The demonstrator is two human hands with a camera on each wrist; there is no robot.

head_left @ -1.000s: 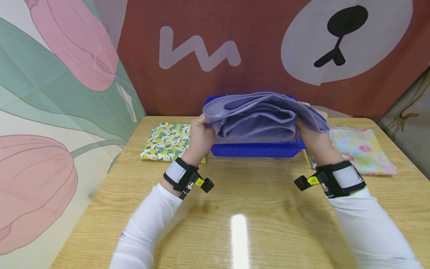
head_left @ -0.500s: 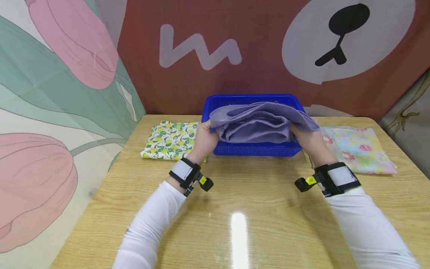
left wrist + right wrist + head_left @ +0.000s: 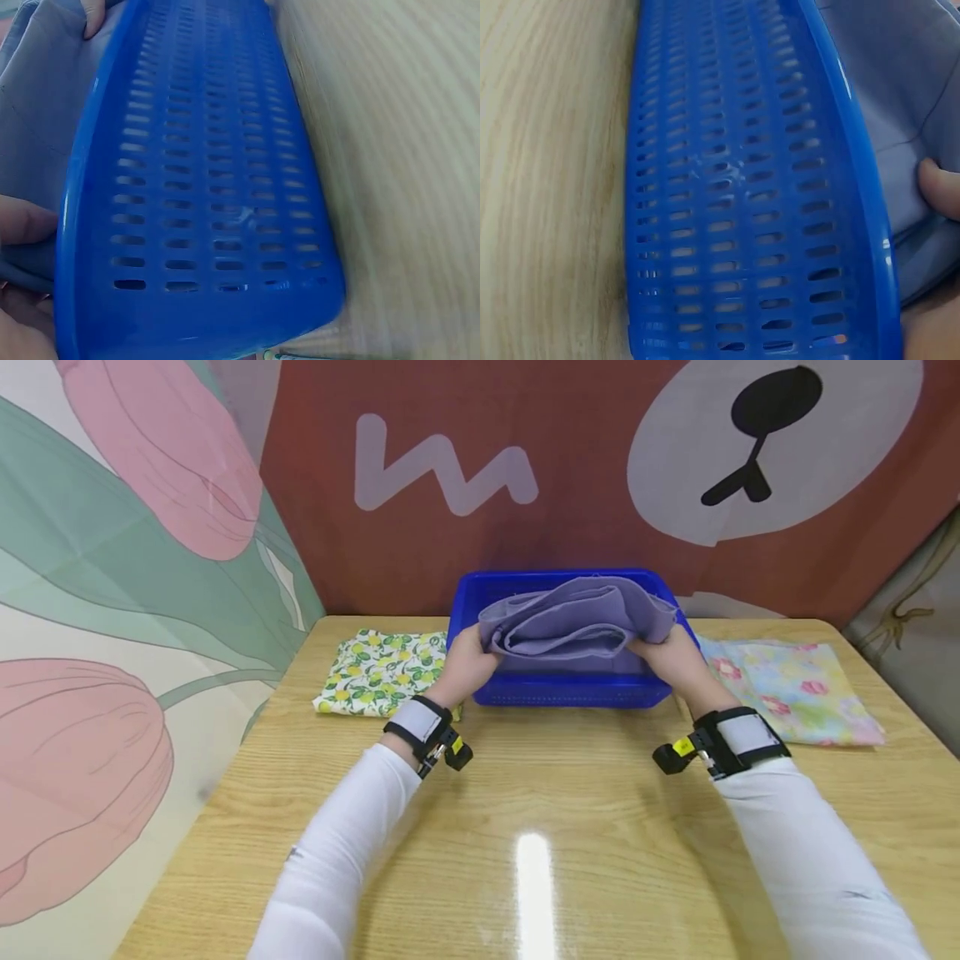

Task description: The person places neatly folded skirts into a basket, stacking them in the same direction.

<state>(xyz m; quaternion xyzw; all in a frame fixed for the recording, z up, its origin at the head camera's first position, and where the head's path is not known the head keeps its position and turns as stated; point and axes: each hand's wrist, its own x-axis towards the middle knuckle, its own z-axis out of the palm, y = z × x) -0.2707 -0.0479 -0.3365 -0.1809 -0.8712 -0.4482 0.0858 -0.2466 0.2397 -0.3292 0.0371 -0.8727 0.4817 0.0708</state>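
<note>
A folded purple cloth (image 3: 570, 618) sits within the rim of a blue plastic basket (image 3: 573, 693), its layered folds facing me. My left hand (image 3: 468, 664) grips its left end and my right hand (image 3: 675, 662) its right end. In the left wrist view, the thumb (image 3: 26, 221) lies on the cloth (image 3: 45, 112) just inside the slotted basket wall (image 3: 202, 172). The right wrist view shows the other thumb (image 3: 939, 187) pressing the cloth (image 3: 892, 90) behind the rim. Most of the other fingers are hidden by the cloth and basket.
Left of the basket lies a folded lemon-print cloth (image 3: 382, 672), partly behind my left hand. A pastel floral cloth (image 3: 802, 693) lies to the right, beyond my right wrist. The wooden table (image 3: 570, 793) ends at a patterned wall hanging (image 3: 570, 460) behind the basket.
Both hands have lowered the purple cloth from above the basket into its opening and drawn slightly closer together. The far rim, earlier mostly covered by the cloth, now shows.
</note>
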